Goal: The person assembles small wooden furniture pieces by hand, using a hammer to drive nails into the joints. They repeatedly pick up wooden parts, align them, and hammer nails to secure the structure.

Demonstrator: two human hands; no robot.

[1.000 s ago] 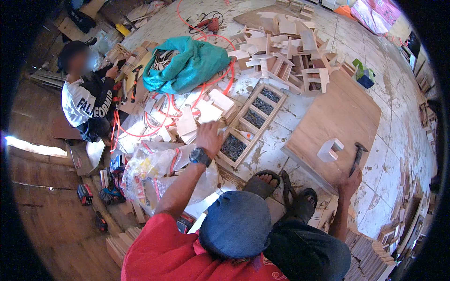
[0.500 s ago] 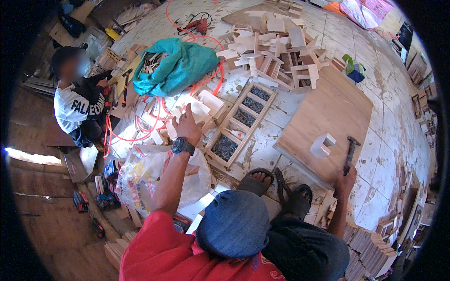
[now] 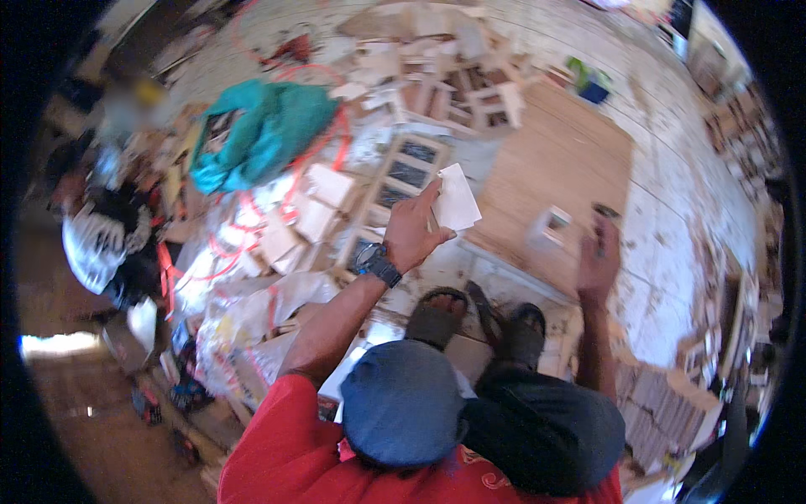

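My left hand (image 3: 411, 233) grips a thin pale wooden panel (image 3: 459, 199) between thumb and fingers, held up beside the nail tray. My right hand (image 3: 599, 267) is closed around a hammer (image 3: 604, 210), whose head shows blurred above the fist. Between the hands, a small pale wooden frame (image 3: 552, 225) stands on a broad wooden board (image 3: 558, 151). Left of the board lies a long wooden tray (image 3: 374, 186) divided into compartments of dark nails; my left hand and forearm cover part of its near end.
Many small wooden pieces (image 3: 457, 92) are heaped beyond the tray. A green sack (image 3: 269, 126), orange hose (image 3: 343, 139) and clear plastic bag (image 3: 260, 319) lie leftward. Another person (image 3: 109, 244) sits at far left. Stacked wood (image 3: 663, 403) stands at lower right.
My left hand has come right from the pale pieces beside the tray and now holds a panel. My right hand, with the hammer, has lifted slightly. The whole view has shifted and blurred.
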